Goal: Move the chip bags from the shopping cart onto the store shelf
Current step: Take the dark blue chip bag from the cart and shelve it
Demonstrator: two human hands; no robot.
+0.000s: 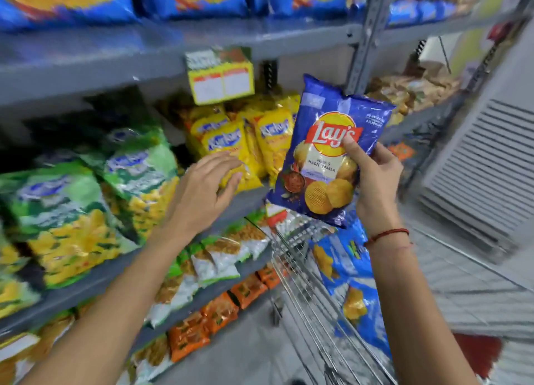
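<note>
Blue Lay's Magic Masala bag [326, 156] — upright, front facing the camera, gripped along its right edge by the right hand [375, 182], thumb pressed on the logo, held above the wire shopping cart [312, 283] and in front of the grey store shelf [173, 38]. Left hand [202, 188] — open, fingers spread, holding nothing, just before the yellow Kurkure bags [228, 147] on the middle tier. More blue chip bags [346, 269] lie in the cart; green bags [86, 199] fill the shelf's left.

A blue chip bag [326, 153] bears a red-and-yellow logo, beside yellow bags [231, 145] and green bags [66, 211].
</note>
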